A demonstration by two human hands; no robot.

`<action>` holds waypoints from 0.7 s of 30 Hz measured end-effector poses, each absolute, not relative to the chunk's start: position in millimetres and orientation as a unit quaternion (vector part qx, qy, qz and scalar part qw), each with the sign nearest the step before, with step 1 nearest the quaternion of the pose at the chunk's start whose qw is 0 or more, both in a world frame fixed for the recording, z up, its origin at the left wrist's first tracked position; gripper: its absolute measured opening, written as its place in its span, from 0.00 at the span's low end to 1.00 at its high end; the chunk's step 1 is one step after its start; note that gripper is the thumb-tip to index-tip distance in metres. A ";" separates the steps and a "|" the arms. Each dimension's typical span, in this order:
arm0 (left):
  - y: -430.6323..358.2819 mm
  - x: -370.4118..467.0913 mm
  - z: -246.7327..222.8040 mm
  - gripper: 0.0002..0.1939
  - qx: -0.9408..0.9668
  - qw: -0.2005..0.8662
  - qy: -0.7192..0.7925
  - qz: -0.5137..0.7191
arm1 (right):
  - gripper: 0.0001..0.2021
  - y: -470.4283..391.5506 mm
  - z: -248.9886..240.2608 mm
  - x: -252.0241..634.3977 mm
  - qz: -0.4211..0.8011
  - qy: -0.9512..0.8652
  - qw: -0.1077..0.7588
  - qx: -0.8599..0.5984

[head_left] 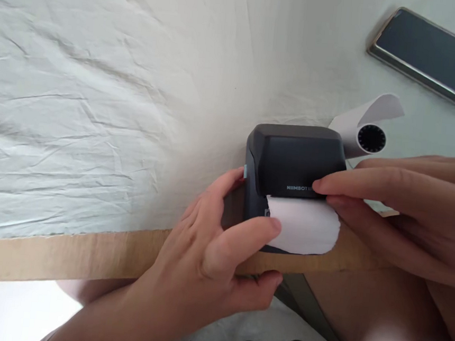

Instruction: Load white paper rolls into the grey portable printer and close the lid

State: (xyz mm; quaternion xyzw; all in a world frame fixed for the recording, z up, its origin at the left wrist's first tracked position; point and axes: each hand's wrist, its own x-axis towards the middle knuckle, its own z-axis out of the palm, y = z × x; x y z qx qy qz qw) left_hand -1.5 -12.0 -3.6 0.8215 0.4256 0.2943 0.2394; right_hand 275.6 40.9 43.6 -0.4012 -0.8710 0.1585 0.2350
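A black label printer (pixel 300 158) marked NIIMBOT sits near the table's front edge. White paper (pixel 306 225) with an uneven end comes out from under its lid and lies over the front. My left hand (pixel 220 249) holds the printer's left side, one fingertip on the paper's left edge and another by a light blue tab. On the lid beside the lettering rests a fingertip of my right hand (pixel 399 207), with another finger just below at the lid's lower edge.
Behind the printer on the right lies a white paper roll (pixel 346 130) with a black core and a loose end. A phone (pixel 436 56) is at the back right. Wrinkled white cloth covers the table, whose wooden edge (pixel 64 254) runs along the front.
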 end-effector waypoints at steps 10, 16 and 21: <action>-2.9 0.5 7.0 0.37 0.849 0.166 0.449 0.222 | 0.26 41.9 27.4 299.5 0.199 -0.890 0.223 -0.345; -0.2 1.5 13.2 0.28 0.847 0.175 0.452 0.219 | 0.29 40.2 26.7 304.0 0.167 -0.908 0.185 -0.337; -1.9 10.0 5.7 0.34 0.815 0.178 0.490 0.254 | 0.24 44.9 25.9 290.8 0.187 -0.902 0.216 -0.325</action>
